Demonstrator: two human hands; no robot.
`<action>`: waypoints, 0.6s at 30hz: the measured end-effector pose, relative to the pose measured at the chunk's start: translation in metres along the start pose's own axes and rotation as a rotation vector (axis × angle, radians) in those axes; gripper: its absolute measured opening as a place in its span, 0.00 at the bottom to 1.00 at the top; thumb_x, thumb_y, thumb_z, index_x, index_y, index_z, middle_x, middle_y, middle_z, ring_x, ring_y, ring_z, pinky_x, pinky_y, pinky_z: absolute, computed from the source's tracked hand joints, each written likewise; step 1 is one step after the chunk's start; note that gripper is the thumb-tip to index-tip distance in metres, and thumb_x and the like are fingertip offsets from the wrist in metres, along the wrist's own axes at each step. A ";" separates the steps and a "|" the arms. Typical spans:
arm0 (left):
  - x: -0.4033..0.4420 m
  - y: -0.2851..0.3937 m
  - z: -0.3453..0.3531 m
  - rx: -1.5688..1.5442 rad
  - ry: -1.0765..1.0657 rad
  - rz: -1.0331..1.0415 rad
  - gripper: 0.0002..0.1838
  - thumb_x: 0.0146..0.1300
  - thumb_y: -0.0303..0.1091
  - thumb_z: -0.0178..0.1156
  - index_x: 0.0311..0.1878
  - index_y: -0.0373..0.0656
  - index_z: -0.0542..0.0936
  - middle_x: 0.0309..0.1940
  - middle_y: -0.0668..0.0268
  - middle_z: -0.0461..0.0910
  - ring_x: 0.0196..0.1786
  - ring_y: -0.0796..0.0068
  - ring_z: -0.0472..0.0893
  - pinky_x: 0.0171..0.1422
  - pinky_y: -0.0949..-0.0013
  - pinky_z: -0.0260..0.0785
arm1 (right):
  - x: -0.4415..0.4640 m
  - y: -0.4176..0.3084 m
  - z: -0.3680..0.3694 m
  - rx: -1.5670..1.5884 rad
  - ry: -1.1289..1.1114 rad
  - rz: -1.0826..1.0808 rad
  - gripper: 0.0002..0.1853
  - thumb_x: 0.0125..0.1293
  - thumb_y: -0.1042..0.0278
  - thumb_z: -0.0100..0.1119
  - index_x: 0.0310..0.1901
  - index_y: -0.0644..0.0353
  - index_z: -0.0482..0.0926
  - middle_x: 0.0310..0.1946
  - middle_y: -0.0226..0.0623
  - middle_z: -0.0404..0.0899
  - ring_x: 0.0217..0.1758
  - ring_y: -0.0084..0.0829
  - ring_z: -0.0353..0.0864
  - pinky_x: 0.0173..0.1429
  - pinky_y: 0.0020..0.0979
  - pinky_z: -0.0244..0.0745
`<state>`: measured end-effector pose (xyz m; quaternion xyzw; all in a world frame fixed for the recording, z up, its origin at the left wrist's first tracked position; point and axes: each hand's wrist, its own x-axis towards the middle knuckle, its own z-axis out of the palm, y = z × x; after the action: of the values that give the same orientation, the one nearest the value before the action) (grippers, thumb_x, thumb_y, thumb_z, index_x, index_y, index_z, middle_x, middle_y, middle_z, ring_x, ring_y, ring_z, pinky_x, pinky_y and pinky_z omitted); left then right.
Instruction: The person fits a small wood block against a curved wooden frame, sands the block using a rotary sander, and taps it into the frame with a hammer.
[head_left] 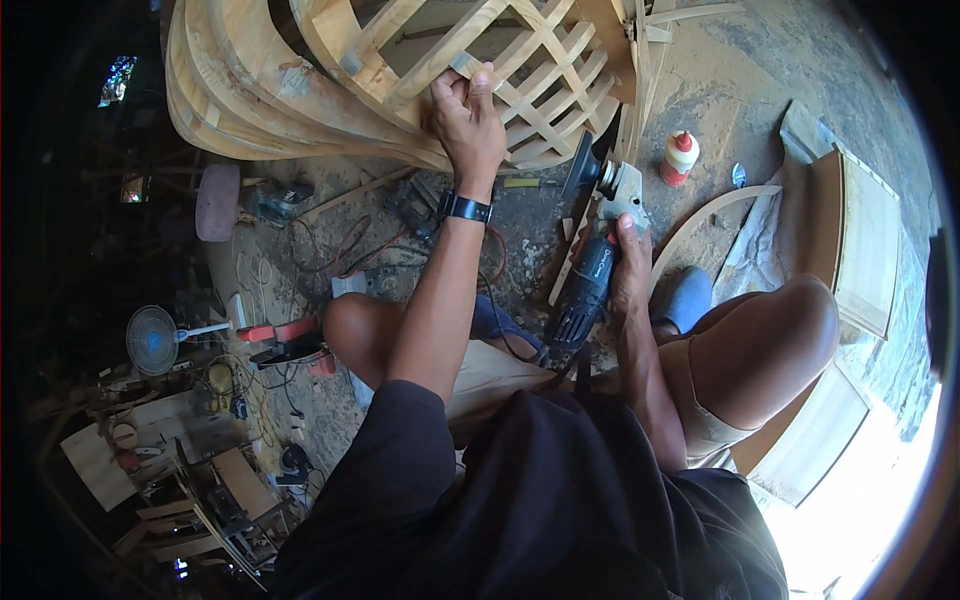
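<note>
fingers (482,84) of the left hand (470,128) are resting curled against the wooden lattice (543,38), though i cannot tell what they are pinching; on the lattice's near side, the right hand (630,272) is holding a grinder (587,275). a red-capped bottle (679,160) is standing right of the lattice.

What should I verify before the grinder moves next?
1. Right hand on grinder: ok, holding its body.
2. Left hand off wooden lattice: not ok, fingers are at its slats.
3. Disc stopped: cannot tell from a still.
4. Disc-to-lattice gap: cannot tell from this angle.
5. Glue bottle upright: ok, red cap up.
6. Gloves on: not ok, both hands bare.
</note>
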<state>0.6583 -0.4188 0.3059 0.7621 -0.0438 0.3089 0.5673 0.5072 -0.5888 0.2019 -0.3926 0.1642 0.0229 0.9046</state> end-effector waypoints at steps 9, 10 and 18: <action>0.010 -0.001 -0.013 -0.008 -0.124 -0.023 0.17 0.77 0.36 0.62 0.51 0.28 0.77 0.49 0.53 0.86 0.53 0.72 0.84 0.59 0.68 0.75 | 0.004 0.002 0.002 0.040 0.027 -0.029 0.27 0.75 0.43 0.60 0.58 0.61 0.71 0.32 0.40 0.81 0.28 0.32 0.85 0.33 0.35 0.86; 0.012 -0.004 -0.016 -0.006 -0.135 -0.022 0.17 0.77 0.36 0.62 0.51 0.28 0.77 0.49 0.53 0.86 0.53 0.72 0.84 0.59 0.68 0.75 | 0.003 0.000 0.003 0.048 0.034 -0.030 0.27 0.75 0.43 0.60 0.58 0.61 0.71 0.32 0.40 0.81 0.28 0.32 0.85 0.33 0.35 0.86; 0.012 0.012 -0.028 0.121 -0.208 -0.083 0.16 0.79 0.38 0.60 0.52 0.31 0.77 0.47 0.59 0.85 0.50 0.76 0.82 0.59 0.69 0.72 | 0.002 -0.005 0.000 0.144 0.095 -0.015 0.37 0.71 0.48 0.68 0.69 0.64 0.63 0.46 0.41 0.79 0.39 0.29 0.83 0.42 0.31 0.83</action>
<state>0.6508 -0.3944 0.3265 0.8240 -0.0522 0.2067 0.5250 0.5096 -0.5925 0.2044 -0.3281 0.2053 -0.0144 0.9219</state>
